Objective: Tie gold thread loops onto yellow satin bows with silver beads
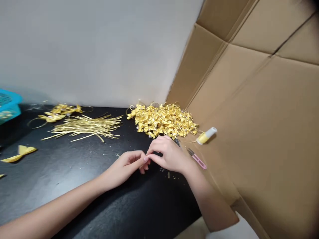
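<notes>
My left hand (pixel 132 164) and my right hand (pixel 165 154) meet over the black table, thumbs and fingertips pinched close together. Whatever lies between the fingers is too small or hidden to name. A fine pale thread (pixel 111 154) shows on the table just left of my left hand. Right behind my right hand is a heap of yellow ribbon bows (pixel 164 121) with small shiny beads. Pink-handled thread snips (pixel 197 158) lie to the right of that hand, and a spool of yellow thread (pixel 206 135) on its side is a little farther off.
Gold twist ties (pixel 87 127) lie in a bundle at the back left, beside more yellow bows (pixel 58 113). A loose yellow bow (pixel 21 153) lies at far left, below a blue basket (pixel 10 103). Cardboard (pixel 261 132) walls the right side; a pale wall (pixel 99 49) stands behind.
</notes>
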`<state>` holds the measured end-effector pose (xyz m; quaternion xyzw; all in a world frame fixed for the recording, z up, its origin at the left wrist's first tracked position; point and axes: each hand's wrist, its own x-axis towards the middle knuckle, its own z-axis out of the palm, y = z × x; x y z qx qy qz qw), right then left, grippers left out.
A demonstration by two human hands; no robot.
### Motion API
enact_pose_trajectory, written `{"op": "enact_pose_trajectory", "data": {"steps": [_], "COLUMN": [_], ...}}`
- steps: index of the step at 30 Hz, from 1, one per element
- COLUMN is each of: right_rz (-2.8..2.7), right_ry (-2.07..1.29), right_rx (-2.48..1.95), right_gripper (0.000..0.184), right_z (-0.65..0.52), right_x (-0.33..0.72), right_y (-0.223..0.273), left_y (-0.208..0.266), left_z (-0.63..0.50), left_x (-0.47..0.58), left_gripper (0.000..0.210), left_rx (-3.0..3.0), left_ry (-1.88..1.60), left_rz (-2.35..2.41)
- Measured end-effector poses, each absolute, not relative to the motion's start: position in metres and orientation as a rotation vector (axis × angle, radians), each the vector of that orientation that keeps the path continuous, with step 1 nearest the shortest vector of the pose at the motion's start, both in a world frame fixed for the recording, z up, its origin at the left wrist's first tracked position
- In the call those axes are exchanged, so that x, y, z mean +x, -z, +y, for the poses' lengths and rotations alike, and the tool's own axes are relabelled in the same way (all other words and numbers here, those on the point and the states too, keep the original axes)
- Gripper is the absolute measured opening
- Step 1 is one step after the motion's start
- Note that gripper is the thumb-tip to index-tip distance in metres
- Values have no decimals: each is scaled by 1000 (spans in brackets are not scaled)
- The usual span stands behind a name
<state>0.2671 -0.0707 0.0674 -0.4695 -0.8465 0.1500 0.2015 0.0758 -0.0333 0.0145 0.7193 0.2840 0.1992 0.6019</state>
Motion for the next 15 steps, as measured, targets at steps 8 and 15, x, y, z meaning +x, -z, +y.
{"op": "enact_pose_trajectory", "data": {"steps": [8,15], "right_rz": [-1759,-1356], "right_ry": [-208,238], "right_rx": [-1779,-2287], "right_gripper": [8,35], "right_z": [-131,-177], "right_x": [332,376], "right_y": [-23,19], "left_y": [7,9], "left_z": [-46,-51], "left_x": [130,137], "left_gripper": [32,30], "left_rx": [1478,1482], "left_ry": [-471,-480], "left_rz": [682,739]}}
